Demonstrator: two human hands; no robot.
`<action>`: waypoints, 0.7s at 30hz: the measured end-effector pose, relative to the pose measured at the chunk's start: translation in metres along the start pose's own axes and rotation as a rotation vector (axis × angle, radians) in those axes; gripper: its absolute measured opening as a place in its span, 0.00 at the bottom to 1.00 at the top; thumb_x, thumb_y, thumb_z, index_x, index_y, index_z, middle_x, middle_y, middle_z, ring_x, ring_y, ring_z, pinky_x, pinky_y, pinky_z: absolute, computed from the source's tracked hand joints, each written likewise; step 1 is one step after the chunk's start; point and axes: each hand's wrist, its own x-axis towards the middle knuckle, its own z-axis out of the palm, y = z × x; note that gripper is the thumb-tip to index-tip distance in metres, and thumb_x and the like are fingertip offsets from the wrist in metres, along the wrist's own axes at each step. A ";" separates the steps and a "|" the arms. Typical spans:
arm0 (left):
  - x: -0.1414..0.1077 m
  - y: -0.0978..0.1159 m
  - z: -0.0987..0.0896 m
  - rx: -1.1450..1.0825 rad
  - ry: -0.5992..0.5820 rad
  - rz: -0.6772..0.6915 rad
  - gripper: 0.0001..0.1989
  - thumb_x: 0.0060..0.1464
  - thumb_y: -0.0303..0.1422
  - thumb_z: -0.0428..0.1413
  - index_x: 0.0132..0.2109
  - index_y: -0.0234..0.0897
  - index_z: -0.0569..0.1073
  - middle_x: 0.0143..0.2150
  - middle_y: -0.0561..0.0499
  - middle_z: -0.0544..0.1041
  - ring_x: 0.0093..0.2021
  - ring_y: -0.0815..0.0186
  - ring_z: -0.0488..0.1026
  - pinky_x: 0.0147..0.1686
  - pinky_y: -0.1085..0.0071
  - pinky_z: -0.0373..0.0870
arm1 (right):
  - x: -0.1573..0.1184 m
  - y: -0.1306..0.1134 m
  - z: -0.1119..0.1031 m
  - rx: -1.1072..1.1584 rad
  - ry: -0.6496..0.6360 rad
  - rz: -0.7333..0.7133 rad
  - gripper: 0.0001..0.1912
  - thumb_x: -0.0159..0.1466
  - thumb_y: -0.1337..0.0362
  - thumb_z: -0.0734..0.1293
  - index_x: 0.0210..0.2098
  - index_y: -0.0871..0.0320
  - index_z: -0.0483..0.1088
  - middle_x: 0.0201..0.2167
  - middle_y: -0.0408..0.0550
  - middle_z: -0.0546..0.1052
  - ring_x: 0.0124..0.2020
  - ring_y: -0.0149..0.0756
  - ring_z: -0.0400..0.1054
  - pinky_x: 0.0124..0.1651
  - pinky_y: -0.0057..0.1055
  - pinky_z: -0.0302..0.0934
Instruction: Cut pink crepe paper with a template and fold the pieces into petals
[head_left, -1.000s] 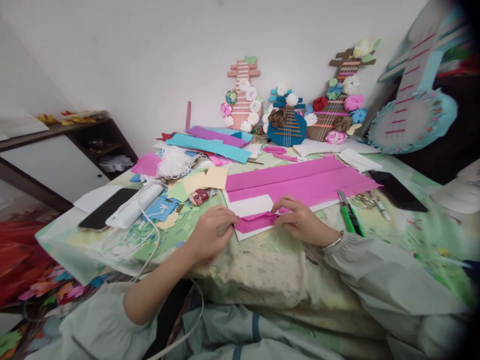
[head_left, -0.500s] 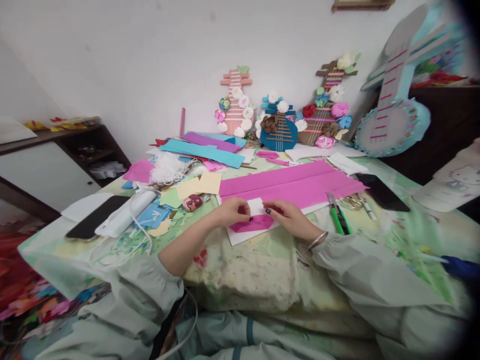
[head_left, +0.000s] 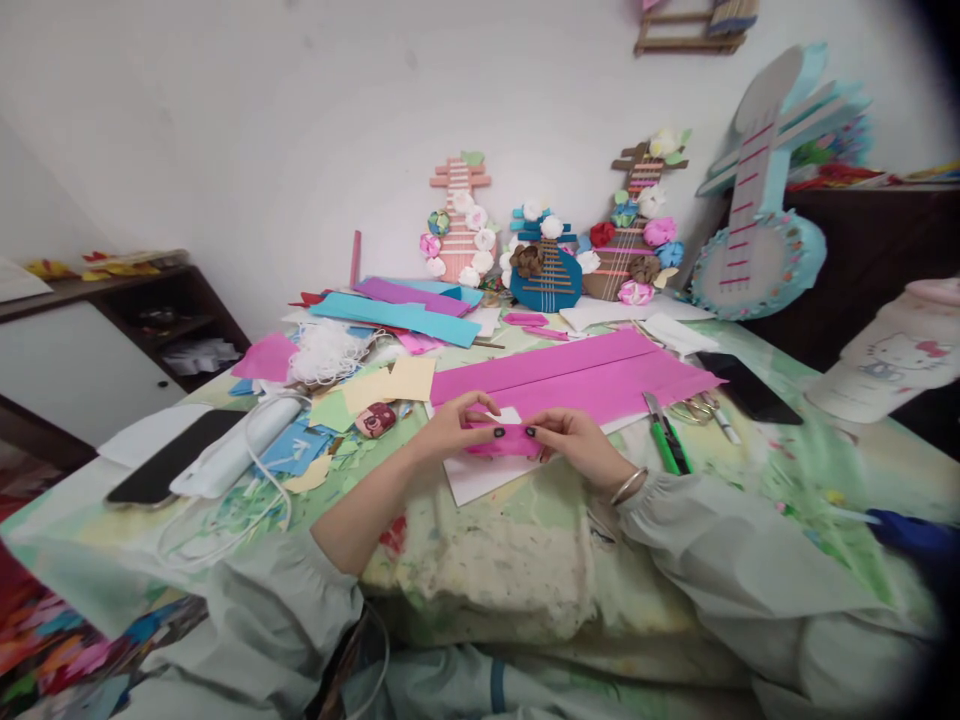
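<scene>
My left hand and my right hand face each other over the table, each pinching an end of a small folded magenta paper. A small white piece shows just behind it, between the hands. Below lies a white sheet, partly covered by a large creased magenta paper. A green utility knife lies to the right of my right hand. Paper scraps and a dark red round object lie left of my left hand.
Phones lie at both sides. White string and coloured strips are at the back left. Decorated paper instruments lean on the wall. A white bottle stands right; a white cable runs left.
The magenta piece has been lifted by both hands and now covers more of the small white piece. My fingertips have come down onto its upper edge. The view has shifted slightly.
</scene>
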 end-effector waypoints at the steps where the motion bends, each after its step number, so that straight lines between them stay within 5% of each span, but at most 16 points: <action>1: -0.002 0.002 0.000 -0.011 -0.018 -0.013 0.23 0.45 0.38 0.65 0.45 0.35 0.66 0.28 0.51 0.77 0.28 0.65 0.77 0.28 0.72 0.72 | 0.000 -0.001 -0.001 0.018 0.017 0.002 0.18 0.52 0.53 0.72 0.33 0.61 0.73 0.23 0.43 0.75 0.22 0.29 0.70 0.27 0.27 0.66; 4: -0.006 0.005 0.000 -0.031 -0.064 -0.041 0.29 0.43 0.35 0.66 0.51 0.34 0.67 0.33 0.45 0.79 0.34 0.57 0.79 0.33 0.65 0.76 | -0.002 -0.003 -0.002 0.057 0.054 0.009 0.18 0.50 0.53 0.73 0.33 0.61 0.72 0.24 0.43 0.75 0.21 0.29 0.70 0.27 0.28 0.66; 6: -0.007 0.007 0.000 -0.040 -0.098 -0.019 0.31 0.42 0.32 0.67 0.54 0.36 0.68 0.44 0.40 0.78 0.40 0.55 0.79 0.36 0.65 0.76 | -0.002 -0.004 -0.003 0.070 0.063 0.010 0.18 0.50 0.54 0.73 0.33 0.61 0.72 0.22 0.42 0.75 0.20 0.29 0.69 0.26 0.28 0.66; 10: -0.006 0.007 -0.002 0.074 -0.095 0.117 0.31 0.37 0.25 0.68 0.52 0.39 0.73 0.58 0.43 0.70 0.57 0.53 0.68 0.46 0.68 0.73 | -0.003 -0.007 -0.001 0.073 0.060 0.007 0.16 0.50 0.55 0.73 0.31 0.61 0.71 0.20 0.41 0.74 0.19 0.28 0.68 0.24 0.27 0.64; 16: -0.004 0.002 -0.006 0.108 -0.046 0.075 0.19 0.41 0.30 0.66 0.44 0.33 0.78 0.47 0.41 0.77 0.45 0.57 0.76 0.38 0.67 0.75 | -0.004 -0.009 0.000 0.069 0.064 -0.012 0.16 0.49 0.56 0.73 0.31 0.61 0.72 0.20 0.40 0.74 0.19 0.27 0.67 0.23 0.26 0.63; 21: -0.010 0.007 -0.004 0.042 -0.200 0.062 0.27 0.36 0.27 0.68 0.48 0.37 0.76 0.54 0.41 0.73 0.50 0.54 0.73 0.41 0.66 0.76 | -0.004 -0.008 -0.002 0.066 0.085 -0.024 0.16 0.49 0.56 0.73 0.32 0.60 0.72 0.21 0.40 0.74 0.18 0.27 0.67 0.23 0.26 0.63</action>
